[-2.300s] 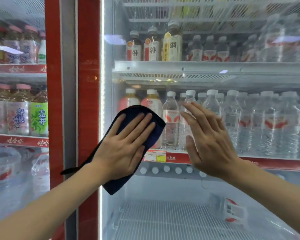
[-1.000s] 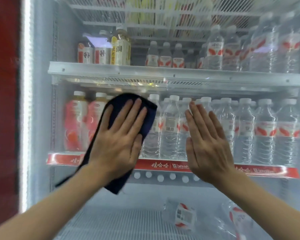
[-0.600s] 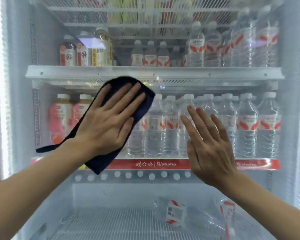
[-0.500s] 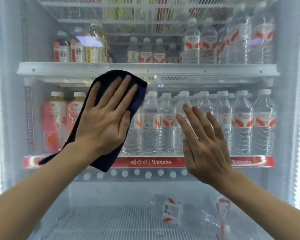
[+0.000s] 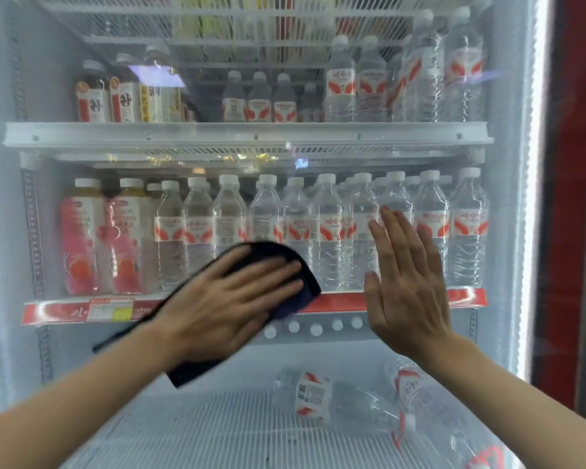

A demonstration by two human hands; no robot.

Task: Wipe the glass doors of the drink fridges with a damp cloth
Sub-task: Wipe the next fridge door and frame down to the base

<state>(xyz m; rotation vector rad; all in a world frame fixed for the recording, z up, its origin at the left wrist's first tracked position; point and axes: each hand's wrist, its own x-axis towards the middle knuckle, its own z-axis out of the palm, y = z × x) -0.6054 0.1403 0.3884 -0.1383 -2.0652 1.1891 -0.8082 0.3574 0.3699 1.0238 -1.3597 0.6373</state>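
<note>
Under the left grip point(image 5: 230, 299), flat against the glass door point(image 5: 305, 346): the dark blue cloth point(image 5: 274, 250). Fingers are straight and together, pointing right and slightly up. Nothing curls round the cloth; the palm presses it to the pane. The cloth edge shows as an arc above and beyond the fingertips. A loose tail hangs out below the wrist, and a narrow strip trails off to its left. Grip and cloth are slightly blurred.

Right grip point(image 5: 406, 286): just beside the left grip, to its right, apart from the cloth. It is spread flat, fingers straight and pointing up, back of the hand to the camera, holding nothing. The palm faces the pane and appears to rest on it, but contact cannot be confirmed from this angle.

Behind the glass:
- Level with both grips: red price strip point(image 5: 345, 302) along a shelf edge, partly covered by the cloth.
- Above the grips: row of upright water bottles point(image 5: 329, 231), white caps, red-and-white labels.
- Left of the left grip, same shelf: two pink peach drink bottles point(image 5: 78, 238).
- Higher up: white shelf point(image 5: 247, 133) carrying brown tea bottles point(image 5: 92, 96) and more water.
- Below the grips: wire shelf point(image 5: 183, 431) with two fallen bottles point(image 5: 322, 397) lying on their sides.
- Far right of the right grip: lit strip point(image 5: 535, 164), then red frame point(image 5: 575, 198).
</note>
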